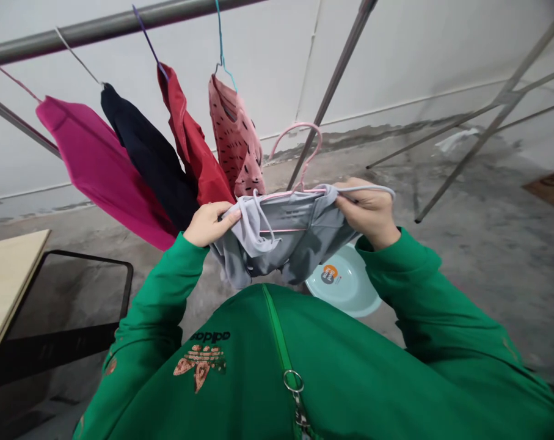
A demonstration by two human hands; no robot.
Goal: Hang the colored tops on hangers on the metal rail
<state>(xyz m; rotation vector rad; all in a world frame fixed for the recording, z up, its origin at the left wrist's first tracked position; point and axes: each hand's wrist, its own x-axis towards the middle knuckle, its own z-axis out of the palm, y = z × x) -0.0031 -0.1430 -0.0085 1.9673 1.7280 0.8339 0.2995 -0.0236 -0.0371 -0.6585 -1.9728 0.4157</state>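
A light grey garment (290, 223) with thin straps or cords hangs on a pink hanger (316, 131) in front of my chest. My left hand (212, 223) grips the garment's left edge, thumb on top. At the opposite edge, my right hand (368, 211) is closed on the cloth, with a pale cord looping over its fingers. The hanger's hook points up and away, apart from the rail. Part of the hanger bar shows pink through the garment's opening; the rest lies under the cloth.
A metal rail (93, 30) holds a magenta garment (98, 165), a black one (143, 146), a red one (189, 140) and a pink patterned top (235, 134). Below sits a pale blue basin (354, 293). Slanted metal legs (331, 91) stand ahead; a wooden board (11, 269) lies left.
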